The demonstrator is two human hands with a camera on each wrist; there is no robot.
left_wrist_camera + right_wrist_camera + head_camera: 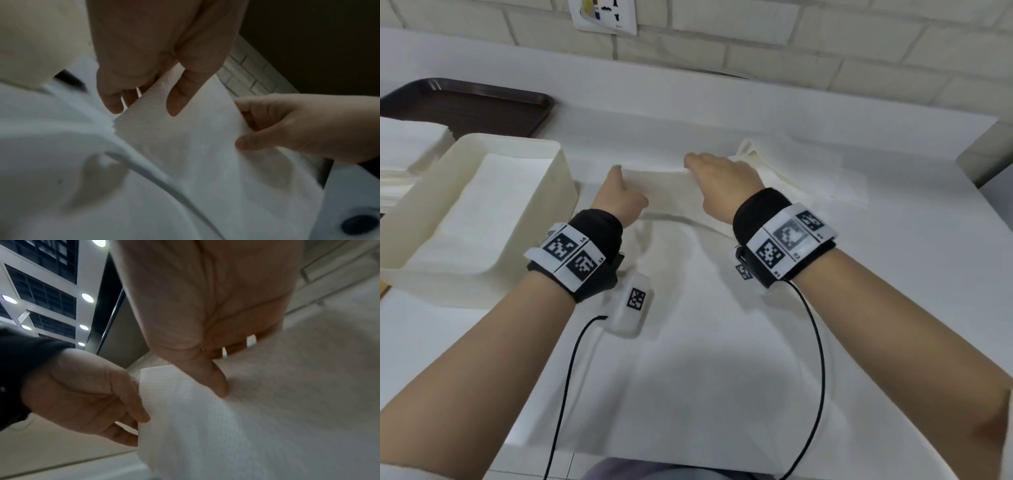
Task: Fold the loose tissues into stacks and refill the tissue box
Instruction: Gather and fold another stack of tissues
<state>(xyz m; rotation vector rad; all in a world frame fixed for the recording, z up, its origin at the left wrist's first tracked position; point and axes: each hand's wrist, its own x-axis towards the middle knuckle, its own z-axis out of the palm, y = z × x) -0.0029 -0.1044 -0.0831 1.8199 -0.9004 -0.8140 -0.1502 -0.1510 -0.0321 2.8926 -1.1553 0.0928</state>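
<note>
We've got our left hand (619,200) and right hand (722,185) both pinching the far edge of a tissue (664,192) lifted off the table (893,274), tissue box (482,212) just left.

The wristbands (571,255) carry black-and-white square code markers with tiny characters beside them, too small to read. No other text is legible.

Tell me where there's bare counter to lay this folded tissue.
Bare counter lies right of the right hand, beyond the crumpled tissues. Crowded left: tissue box beside the left hand, brown tray behind.
</note>
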